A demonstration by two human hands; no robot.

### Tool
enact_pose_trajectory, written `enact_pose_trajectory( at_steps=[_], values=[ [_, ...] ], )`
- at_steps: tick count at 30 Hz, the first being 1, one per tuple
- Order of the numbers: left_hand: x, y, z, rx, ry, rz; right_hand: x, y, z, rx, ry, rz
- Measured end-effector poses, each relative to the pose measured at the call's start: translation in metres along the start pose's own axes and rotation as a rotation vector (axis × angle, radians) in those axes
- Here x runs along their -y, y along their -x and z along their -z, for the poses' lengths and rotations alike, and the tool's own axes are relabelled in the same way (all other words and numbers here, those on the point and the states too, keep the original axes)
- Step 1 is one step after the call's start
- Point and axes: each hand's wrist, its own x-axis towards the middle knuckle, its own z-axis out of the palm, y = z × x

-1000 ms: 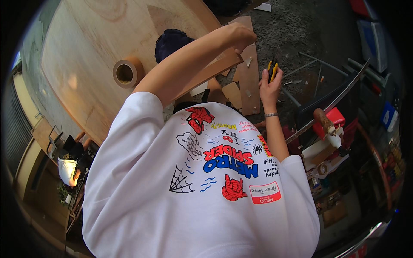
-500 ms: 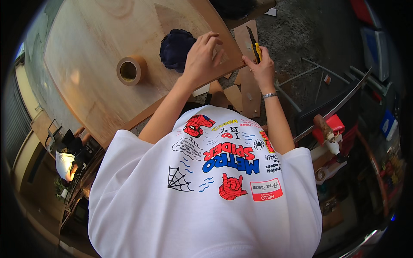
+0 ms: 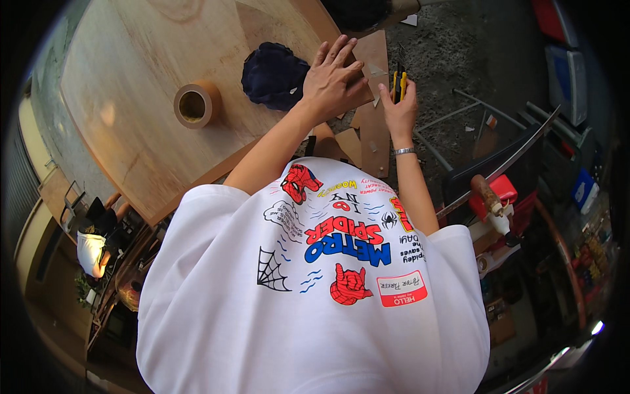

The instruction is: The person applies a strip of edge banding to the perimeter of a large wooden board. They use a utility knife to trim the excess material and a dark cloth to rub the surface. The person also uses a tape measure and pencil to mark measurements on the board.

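Note:
My left hand [image 3: 336, 77] lies over the near right corner of a wooden tabletop [image 3: 157, 59], its fingers stretched out flat along the brown-taped edge. Just off that corner, my right hand [image 3: 399, 113] is closed around a yellow and black utility knife [image 3: 399, 87] that points away from me. Beside my left wrist a dark navy bundle of cloth [image 3: 274, 77] rests on the tabletop. To its left a roll of brown packing tape [image 3: 197, 105] sits with its hole facing up.
Brown cardboard pieces [image 3: 375, 134] lie on the rough grey floor right of the tabletop. Thin metal bars, a red object [image 3: 502, 194] with a brown-handled tool, and blue bins [image 3: 566, 85] are at the right. A person in white [image 3: 92, 253] is at the far left.
My left hand has moved right and flattened onto the corner. My right hand has drawn off the table edge with the knife, moving slightly right and nearer.

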Motion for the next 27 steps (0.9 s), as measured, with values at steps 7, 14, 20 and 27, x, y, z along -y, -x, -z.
enact_pose_trajectory(
  at_steps=[7,14,20,27],
  values=[
    [0.012,-0.001,-0.004,-0.015,-0.014,-0.034,0.02,0.034,-0.022,-0.066,0.169,0.003],
    [0.014,0.0,-0.009,-0.023,0.095,-0.07,-0.039,0.011,-0.021,-0.424,0.08,-0.053],
    [0.031,0.007,-0.012,-0.123,0.635,0.037,0.027,0.03,-0.015,-0.112,0.3,0.102],
    [-0.01,0.102,-0.012,0.054,0.111,0.081,0.012,0.013,-0.034,-0.083,0.123,0.045]
  ],
)
